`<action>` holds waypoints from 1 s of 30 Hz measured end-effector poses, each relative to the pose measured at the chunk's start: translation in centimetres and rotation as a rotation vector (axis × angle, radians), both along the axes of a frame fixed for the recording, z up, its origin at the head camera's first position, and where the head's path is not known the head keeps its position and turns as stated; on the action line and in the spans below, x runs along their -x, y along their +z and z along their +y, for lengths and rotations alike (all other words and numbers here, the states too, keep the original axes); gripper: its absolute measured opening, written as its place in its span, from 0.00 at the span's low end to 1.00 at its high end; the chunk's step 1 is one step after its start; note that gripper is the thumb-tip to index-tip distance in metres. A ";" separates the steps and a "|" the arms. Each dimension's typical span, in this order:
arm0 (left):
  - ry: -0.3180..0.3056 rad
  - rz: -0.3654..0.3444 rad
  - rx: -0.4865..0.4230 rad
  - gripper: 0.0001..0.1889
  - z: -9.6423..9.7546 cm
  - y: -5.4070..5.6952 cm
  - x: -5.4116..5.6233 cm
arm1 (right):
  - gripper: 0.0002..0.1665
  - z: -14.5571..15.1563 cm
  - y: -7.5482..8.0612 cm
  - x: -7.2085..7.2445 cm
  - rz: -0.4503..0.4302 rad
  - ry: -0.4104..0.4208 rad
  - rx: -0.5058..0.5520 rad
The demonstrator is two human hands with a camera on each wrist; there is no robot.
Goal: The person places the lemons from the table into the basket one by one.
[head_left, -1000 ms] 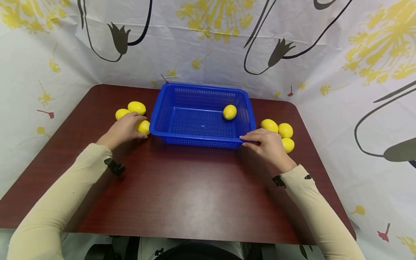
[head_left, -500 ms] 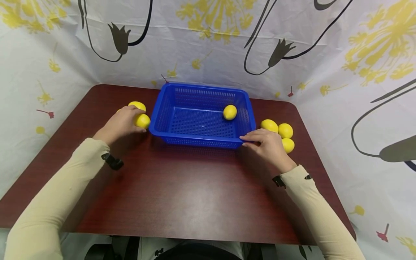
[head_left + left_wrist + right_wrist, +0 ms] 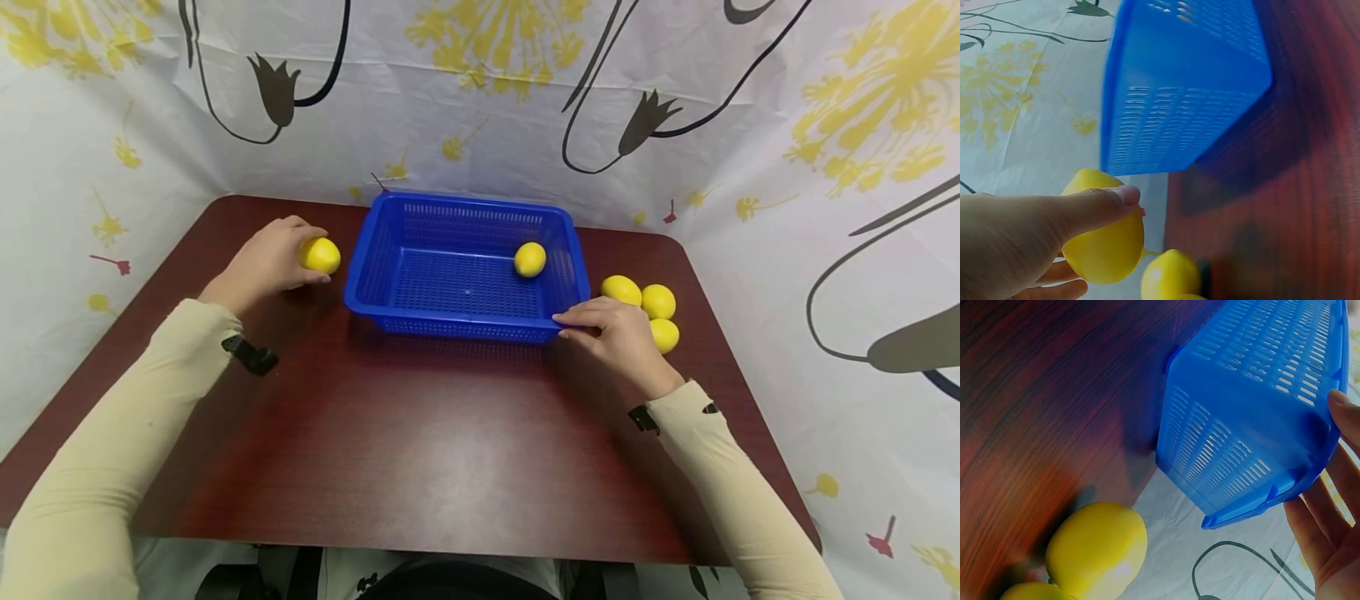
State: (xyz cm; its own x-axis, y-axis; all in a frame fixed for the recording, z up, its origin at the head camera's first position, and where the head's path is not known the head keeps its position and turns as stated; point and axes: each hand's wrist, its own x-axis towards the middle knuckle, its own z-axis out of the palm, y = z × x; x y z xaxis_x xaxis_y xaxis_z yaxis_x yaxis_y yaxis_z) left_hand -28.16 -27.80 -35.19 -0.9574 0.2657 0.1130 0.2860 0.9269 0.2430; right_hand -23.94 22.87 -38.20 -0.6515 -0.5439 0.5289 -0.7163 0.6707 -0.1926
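Note:
My left hand (image 3: 262, 260) holds a yellow lemon (image 3: 320, 255) between thumb and fingers, left of the blue plastic basket (image 3: 457, 318). In the left wrist view the held lemon (image 3: 1110, 253) is raised above other lemons (image 3: 1170, 276) on the table; the head view hides those behind the hand. At the basket's near right corner, my right hand (image 3: 621, 340) pinches the rim, thumb on one side and fingers on the other, as the right wrist view shows. One lemon (image 3: 530, 260) lies inside the basket, toward its right end.
Three lemons (image 3: 659, 301) sit close together on the dark red-brown table (image 3: 450, 433), just right of the basket and beside my right hand. A white cloth with flower prints (image 3: 465, 108) hangs behind the table and along its sides.
My left hand has lifted the lemon off the table beside the basket and carried it up and slightly left, away from the basket's edge. The right hand and the basket have stayed put.

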 end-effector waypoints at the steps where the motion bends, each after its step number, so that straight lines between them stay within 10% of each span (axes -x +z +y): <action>1: 0.000 0.004 0.001 0.35 0.0 0.3 0.0 | 0.16 0.0 0.0 0.0 -0.002 0.000 -0.001; 14: 0.014 0.031 -0.005 0.36 0.4 4.0 0.6 | 0.16 -0.1 -0.1 -0.1 0.007 0.005 0.010; 30: 0.001 0.045 -0.027 0.35 1.3 4.7 0.5 | 0.16 0.0 -0.2 -0.2 0.004 0.007 0.001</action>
State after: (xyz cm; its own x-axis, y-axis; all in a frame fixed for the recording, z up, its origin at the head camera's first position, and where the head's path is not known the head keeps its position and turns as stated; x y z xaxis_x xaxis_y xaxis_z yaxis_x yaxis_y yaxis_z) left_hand -28.66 -26.48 -30.51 -0.9513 0.2615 0.1630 0.2967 0.9204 0.2547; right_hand -23.77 22.88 -38.39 -0.6457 -0.5476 0.5321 -0.7216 0.6655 -0.1908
